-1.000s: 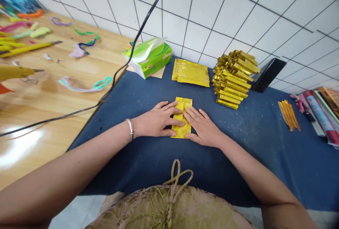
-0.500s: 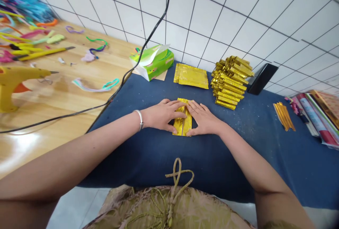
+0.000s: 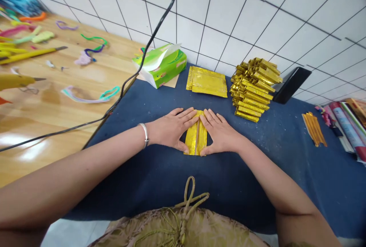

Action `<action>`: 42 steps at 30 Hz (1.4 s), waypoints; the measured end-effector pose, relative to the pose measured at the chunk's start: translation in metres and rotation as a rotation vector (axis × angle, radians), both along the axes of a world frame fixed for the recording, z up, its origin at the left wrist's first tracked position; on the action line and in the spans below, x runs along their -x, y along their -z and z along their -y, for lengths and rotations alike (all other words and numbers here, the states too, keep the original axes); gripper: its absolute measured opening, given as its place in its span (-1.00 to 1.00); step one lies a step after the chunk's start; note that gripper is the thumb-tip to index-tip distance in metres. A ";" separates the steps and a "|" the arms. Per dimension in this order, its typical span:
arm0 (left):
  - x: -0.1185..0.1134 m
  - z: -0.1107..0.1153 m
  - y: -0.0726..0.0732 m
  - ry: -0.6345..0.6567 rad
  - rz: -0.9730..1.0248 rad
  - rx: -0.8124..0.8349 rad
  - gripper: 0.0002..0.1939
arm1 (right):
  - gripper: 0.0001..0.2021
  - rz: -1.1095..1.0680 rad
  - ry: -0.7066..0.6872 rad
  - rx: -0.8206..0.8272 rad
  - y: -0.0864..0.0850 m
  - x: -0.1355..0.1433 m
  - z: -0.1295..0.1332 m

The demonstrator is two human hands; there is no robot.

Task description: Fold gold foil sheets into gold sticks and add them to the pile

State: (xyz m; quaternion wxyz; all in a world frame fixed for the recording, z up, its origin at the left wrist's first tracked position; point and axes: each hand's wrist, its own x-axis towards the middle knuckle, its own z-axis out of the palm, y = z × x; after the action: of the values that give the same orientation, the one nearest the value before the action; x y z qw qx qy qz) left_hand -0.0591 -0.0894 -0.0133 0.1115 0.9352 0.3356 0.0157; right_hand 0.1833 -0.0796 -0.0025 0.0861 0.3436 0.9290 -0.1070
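Observation:
A gold foil paper (image 3: 191,139) lies on the dark blue cloth in front of me, its two long sides folded inward so they almost meet at a narrow seam. My left hand (image 3: 169,128) rests flat on its left side, fingers spread, fingertips near the far end and thumb by the near end. On the opposite side, my right hand (image 3: 222,134) presses the right fold in the same way, fingers stretched out. Neither hand grips anything. Beyond the hands sit a flat stack of gold foil sheets (image 3: 210,82) and a pile of folded gold strips (image 3: 253,89).
A green tissue box (image 3: 168,68) stands at the back, with a black cable (image 3: 156,29) hanging before it. A black phone (image 3: 292,85) leans on the tiled wall. Bronze strips (image 3: 314,129) lie right. A yellow glue gun (image 3: 17,81) and pipe cleaners occupy the wooden table (image 3: 57,117).
My left fingers have drawn back from across the seam to the left side, so more of the paper shows. My right hand stays on its side. The view has shifted slightly right.

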 end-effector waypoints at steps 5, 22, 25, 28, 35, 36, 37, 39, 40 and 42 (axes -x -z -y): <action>0.002 0.000 0.003 0.011 0.020 -0.025 0.14 | 0.25 -0.031 -0.012 -0.017 0.005 -0.002 0.000; 0.006 0.005 0.004 0.129 0.053 -0.063 -0.29 | 0.25 -0.026 0.005 0.035 0.004 -0.003 0.000; 0.006 0.006 0.005 0.115 0.045 -0.071 -0.26 | 0.25 -0.033 0.008 0.042 0.004 -0.002 0.000; 0.005 0.007 0.005 0.110 0.031 -0.074 -0.25 | 0.24 -0.030 0.006 0.049 0.002 -0.002 0.000; 0.005 0.010 0.005 0.102 0.052 -0.076 -0.28 | -0.09 -0.079 -0.016 -0.010 -0.005 -0.023 0.031; 0.005 0.010 0.005 0.098 0.056 -0.077 -0.29 | -0.18 -0.090 -0.008 -0.034 -0.006 -0.027 0.039; 0.005 0.011 0.005 0.092 0.059 -0.078 -0.29 | -0.24 -0.099 0.000 -0.056 -0.007 -0.029 0.046; 0.005 0.011 0.006 0.076 0.061 -0.080 -0.29 | -0.31 -0.125 0.006 -0.091 -0.008 -0.031 0.058; 0.005 0.011 0.006 0.066 0.061 -0.079 -0.29 | -0.33 -0.140 0.009 -0.107 -0.009 -0.031 0.063; 0.005 0.011 0.006 0.058 0.063 -0.075 -0.28 | -0.38 -0.163 -0.006 -0.135 -0.009 -0.029 0.068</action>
State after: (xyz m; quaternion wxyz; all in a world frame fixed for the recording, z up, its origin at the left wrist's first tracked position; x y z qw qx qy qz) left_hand -0.0642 -0.1007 -0.0193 0.0875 0.9471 0.3038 0.0545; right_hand 0.2122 -0.1473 0.0064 -0.0130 0.3359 0.9391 -0.0714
